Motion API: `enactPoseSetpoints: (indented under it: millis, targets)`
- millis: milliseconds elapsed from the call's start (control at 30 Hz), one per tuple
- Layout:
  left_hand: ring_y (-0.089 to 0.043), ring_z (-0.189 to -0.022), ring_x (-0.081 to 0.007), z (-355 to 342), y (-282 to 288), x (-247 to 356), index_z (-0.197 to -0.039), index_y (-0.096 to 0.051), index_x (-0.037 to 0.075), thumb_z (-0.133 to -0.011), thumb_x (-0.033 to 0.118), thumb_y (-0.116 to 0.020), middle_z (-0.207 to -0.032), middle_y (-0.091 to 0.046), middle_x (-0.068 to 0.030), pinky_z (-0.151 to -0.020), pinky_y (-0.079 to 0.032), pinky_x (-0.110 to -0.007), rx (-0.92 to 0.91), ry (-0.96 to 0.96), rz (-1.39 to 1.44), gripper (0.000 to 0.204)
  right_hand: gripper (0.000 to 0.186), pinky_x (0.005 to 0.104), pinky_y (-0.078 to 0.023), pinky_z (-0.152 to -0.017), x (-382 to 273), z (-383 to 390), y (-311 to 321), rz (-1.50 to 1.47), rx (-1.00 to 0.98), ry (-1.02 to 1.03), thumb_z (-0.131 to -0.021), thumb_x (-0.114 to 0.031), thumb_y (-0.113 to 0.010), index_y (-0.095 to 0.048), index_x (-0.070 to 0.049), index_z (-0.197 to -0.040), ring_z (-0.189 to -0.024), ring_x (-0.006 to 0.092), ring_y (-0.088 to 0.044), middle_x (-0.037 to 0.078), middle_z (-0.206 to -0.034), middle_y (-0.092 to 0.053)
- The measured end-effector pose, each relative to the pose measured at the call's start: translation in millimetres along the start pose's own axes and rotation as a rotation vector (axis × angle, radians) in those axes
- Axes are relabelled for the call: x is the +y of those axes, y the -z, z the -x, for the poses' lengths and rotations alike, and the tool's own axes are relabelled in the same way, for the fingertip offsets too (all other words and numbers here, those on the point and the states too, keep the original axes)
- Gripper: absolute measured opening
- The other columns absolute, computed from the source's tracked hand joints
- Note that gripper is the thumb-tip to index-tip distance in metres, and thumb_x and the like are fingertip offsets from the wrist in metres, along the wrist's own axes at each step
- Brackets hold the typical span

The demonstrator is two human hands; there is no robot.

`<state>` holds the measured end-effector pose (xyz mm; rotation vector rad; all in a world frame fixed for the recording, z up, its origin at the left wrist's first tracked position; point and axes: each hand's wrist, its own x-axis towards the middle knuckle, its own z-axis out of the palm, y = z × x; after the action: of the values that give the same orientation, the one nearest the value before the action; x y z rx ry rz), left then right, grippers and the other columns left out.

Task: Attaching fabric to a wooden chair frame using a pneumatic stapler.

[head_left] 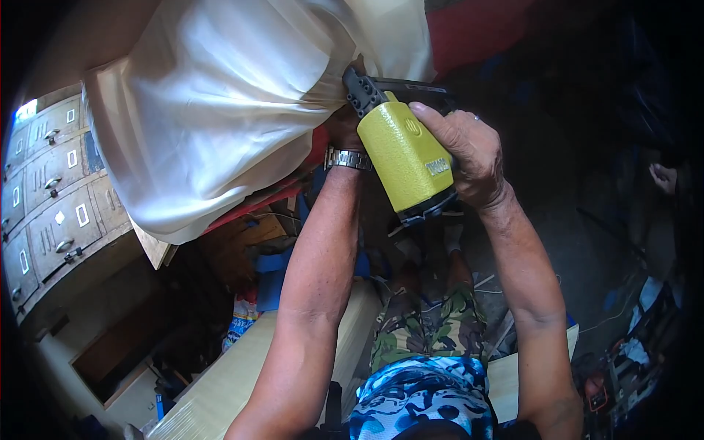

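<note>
My right hand is wrapped round the handle of a yellow staple gun, thumb along its side. The tool's black nose points up and left, close to a large sheet of glossy cream fabric. Behind the tool is my left hand, with a metal-banded watch on the wrist. Folds in the cloth run together at this hand, which grips the gathered fabric. Most of its fingers are hidden by the tool and shadow, and the nose's contact point cannot be made out.
Worn metal lockers stand at the left. Red cloth shows beyond and below the cream fabric. A long pale padded surface lies near my left arm. Another person's hand appears at far right, above clutter on the floor.
</note>
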<state>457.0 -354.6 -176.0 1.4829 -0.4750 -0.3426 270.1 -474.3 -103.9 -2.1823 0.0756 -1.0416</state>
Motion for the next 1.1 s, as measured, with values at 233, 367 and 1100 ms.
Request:
enactPoseSetpoints:
  millis: [233,367,1100]
  targets:
    - [-0.068,-0.115,-0.0252,5.6,-0.4,8.2,-0.140,-0.060,0.003,-0.108,0.037,-0.058,-0.134,-0.069,-0.0133,-0.096,-0.054,-0.038,0.015,0.011,-0.052,0.047,0.072,0.0364,-0.053,-0.062,0.7,-1.1,0.8,-0.014,-0.002,-0.013,-0.069,-0.013,-0.083,-0.067,-0.009,-0.139,-0.065,0.0222,-0.064,0.005,-0.077,-0.067]
    - [-0.068,-0.116,-0.0260,8.2,0.1,10.2,-0.140,-0.061,0.003,-0.108,0.038,-0.058,-0.133,-0.069,-0.0138,-0.096,-0.053,-0.038,0.026,0.014,-0.072,0.048,0.071,0.0365,-0.053,-0.062,2.1,-0.6,-0.8,-0.023,-0.005,-0.007,-0.069,-0.012,-0.083,-0.067,-0.009,-0.138,-0.065,0.0223,-0.065,0.005,-0.077,-0.067]
    - [-0.067,-0.117,-0.0304,9.8,-4.3,16.3,-0.135,-0.065,0.003,-0.107,0.043,-0.058,-0.131,-0.070,-0.0164,-0.099,-0.051,-0.043,0.051,-0.012,-0.173,0.049,0.077,0.0369,-0.055,-0.065,7.9,0.6,-5.8,-0.013,-0.018,-0.003,-0.065,-0.010,-0.085,-0.067,-0.010,-0.139,-0.069,0.0232,-0.066,0.006,-0.080,-0.069]
